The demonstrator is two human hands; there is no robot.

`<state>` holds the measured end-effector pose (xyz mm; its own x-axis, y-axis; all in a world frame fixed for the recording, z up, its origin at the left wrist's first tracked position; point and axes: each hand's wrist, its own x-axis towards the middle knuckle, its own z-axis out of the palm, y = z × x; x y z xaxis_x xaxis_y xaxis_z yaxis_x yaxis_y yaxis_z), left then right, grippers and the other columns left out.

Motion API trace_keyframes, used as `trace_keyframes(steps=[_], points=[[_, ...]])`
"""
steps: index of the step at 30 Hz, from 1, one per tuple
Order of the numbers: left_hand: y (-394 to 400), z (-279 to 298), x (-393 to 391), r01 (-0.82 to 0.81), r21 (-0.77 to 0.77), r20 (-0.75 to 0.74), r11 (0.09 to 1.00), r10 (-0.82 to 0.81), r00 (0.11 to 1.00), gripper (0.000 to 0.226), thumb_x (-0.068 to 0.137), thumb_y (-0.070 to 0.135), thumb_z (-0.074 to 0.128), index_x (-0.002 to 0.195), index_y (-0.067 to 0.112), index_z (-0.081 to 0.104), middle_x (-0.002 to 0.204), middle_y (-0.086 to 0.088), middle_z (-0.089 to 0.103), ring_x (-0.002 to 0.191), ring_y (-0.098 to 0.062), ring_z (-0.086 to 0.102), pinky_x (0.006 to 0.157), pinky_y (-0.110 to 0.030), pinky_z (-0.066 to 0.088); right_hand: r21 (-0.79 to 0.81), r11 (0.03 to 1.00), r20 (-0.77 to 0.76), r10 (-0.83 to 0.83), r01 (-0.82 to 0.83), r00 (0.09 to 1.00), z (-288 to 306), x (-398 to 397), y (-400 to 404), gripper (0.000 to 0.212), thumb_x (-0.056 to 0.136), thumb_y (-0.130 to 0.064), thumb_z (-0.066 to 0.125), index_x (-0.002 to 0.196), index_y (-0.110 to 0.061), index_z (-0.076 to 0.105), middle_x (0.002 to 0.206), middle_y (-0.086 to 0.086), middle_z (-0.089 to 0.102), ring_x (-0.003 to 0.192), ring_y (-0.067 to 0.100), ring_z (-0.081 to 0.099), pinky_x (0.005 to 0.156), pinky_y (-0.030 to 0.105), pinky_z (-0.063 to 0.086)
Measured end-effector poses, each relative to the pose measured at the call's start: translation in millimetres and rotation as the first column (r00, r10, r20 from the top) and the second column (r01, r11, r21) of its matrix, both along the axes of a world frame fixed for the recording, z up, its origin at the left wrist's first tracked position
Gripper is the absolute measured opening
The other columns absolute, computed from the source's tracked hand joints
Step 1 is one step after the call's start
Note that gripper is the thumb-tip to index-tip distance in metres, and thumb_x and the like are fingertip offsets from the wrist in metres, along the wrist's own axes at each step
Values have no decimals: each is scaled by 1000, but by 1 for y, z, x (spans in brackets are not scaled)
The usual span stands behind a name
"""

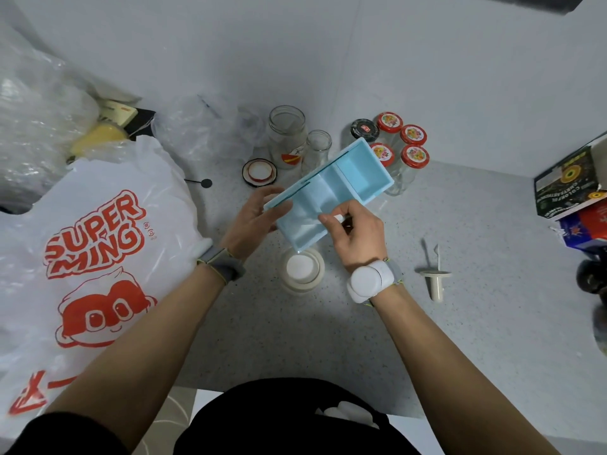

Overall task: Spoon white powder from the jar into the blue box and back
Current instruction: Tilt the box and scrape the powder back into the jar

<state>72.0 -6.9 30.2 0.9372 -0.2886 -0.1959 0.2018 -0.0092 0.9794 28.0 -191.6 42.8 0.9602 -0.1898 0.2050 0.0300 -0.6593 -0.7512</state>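
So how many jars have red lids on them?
4, clustered by the wall behind the blue box: far-left, far-right, near-right, near-left, partly covered by the box. More could be hidden.

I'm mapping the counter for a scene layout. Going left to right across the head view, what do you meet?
Supermarket bag → loose jar lid → powder jar → white spoon-like tool → dark printed carton.

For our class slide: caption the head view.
Left hand tilts blue box over powder jar; right hand scrapes inside.
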Motion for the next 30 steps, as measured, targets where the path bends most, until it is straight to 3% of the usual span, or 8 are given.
trace_keyframes(steps=[6,12,15,19,24,30], points=[[7,5,2,26,-123,-138,992,-43,990,26,93,12,57,116,24,60,113,-6,64,104,-24,66,82,-37,58,-11,999,-1,50,-50,999,0,3,-3,21,84,-30,68,80,-11,59,76,6,61,66,18,53,61,22,40],[9,-1,-3,-75,-151,-161,986,51,986,30,91,14,61,121,20,61,118,-8,64,112,-29,62,88,-48,55,-80,997,162,37,-24,986,8,0,-2,19,83,-27,70,77,-12,60,77,2,57,61,8,47,60,7,36],[12,-5,-5,-105,-136,-145,985,85,986,36,91,14,62,126,17,59,114,-5,67,111,-25,63,89,-50,55,-166,983,204,114,-80,972,15,-1,-2,20,85,-26,68,75,-11,60,65,2,55,57,13,47,56,15,37],[12,-3,-10,-109,-121,-106,987,97,990,33,92,13,60,124,19,59,110,2,68,102,-15,67,86,-44,56,-411,889,246,322,-203,914,17,1,4,23,91,-28,58,83,-10,68,70,5,64,59,23,60,51,29,48],[10,1,-15,-118,-111,-79,987,109,991,29,91,11,60,118,22,60,109,4,66,98,-11,68,81,-34,58,-594,750,102,429,-291,898,10,8,4,32,90,-27,45,77,-8,66,64,9,58,50,33,57,40,37,48],[10,-1,-16,-127,-72,-61,989,122,991,32,91,11,62,123,16,59,115,-3,67,103,-18,67,84,-36,58,-531,740,-50,459,-413,887,7,-4,7,19,89,-18,54,80,-6,68,73,12,61,60,36,61,50,40,51]])
